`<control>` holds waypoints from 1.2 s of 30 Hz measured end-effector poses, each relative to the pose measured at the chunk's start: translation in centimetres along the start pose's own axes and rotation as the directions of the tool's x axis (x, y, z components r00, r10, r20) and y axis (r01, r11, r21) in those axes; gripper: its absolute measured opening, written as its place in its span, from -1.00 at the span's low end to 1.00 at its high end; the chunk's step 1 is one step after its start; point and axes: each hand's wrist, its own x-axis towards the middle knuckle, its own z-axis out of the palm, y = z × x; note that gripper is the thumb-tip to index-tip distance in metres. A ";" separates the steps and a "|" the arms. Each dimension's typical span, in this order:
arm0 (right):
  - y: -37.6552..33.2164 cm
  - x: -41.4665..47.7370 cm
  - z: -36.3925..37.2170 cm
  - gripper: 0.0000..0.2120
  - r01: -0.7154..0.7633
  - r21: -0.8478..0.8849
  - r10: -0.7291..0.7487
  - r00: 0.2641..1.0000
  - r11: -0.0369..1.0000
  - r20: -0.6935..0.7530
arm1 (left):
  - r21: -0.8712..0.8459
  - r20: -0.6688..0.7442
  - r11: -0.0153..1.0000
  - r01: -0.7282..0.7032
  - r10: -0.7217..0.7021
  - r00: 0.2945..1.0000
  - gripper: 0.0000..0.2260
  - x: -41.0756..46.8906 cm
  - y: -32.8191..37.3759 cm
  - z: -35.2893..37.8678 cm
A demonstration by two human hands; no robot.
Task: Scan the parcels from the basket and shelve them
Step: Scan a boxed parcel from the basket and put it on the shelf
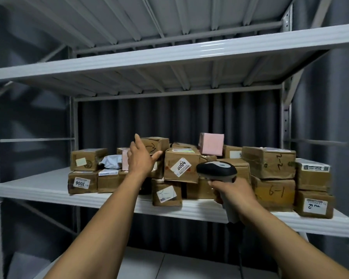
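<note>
Several brown cardboard parcels (181,165) lie piled on the middle shelf (38,184) of a white metal rack, many with white labels. A pink box (211,143) sits on top of the pile. My left hand (140,158) reaches out over the pile with straight, spread fingers and holds nothing; it hovers just in front of a small brown box (157,144) at the top. My right hand (233,193) grips the handle of a grey and black barcode scanner (217,170), whose head points at the parcels. No basket is in view.
An upper shelf (169,53) with nothing visible on it runs above the parcels. A dark grey curtain hangs behind the rack. Bare shelf surface lies left of the pile. The scanner's cable (240,254) hangs down below the shelf edge. Pale floor tiles show at the bottom.
</note>
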 end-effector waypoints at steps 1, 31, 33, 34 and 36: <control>0.0 0.0 -0.1 -0.86 -0.001 0.002 0.001 1.000 1.000 0.008 | 0.038 0.004 0.999 -0.017 0.017 1.000 -0.13 -0.3 -0.3 0.1; 2.7 -9.7 -3.5 -0.85 -0.073 -0.191 0.092 0.991 0.979 0.093 | 0.352 0.375 0.833 -0.426 0.291 0.880 -0.39 -13.2 -1.8 0.0; 4.7 -12.0 -4.2 -0.86 -0.108 -0.239 0.135 0.986 0.965 0.100 | 0.332 0.410 0.843 -0.423 0.275 0.870 -0.42 -17.0 -3.3 1.1; 5.9 -13.0 -4.4 -0.86 -0.130 -0.246 0.160 0.981 0.961 0.109 | 0.330 0.431 0.846 -0.420 0.260 0.864 -0.42 -18.8 -4.1 1.7; 8.8 -15.4 -4.8 -0.87 -0.198 -0.249 0.234 0.964 0.948 0.125 | 0.312 0.496 0.872 -0.376 0.188 0.848 -0.42 -22.8 -6.2 3.3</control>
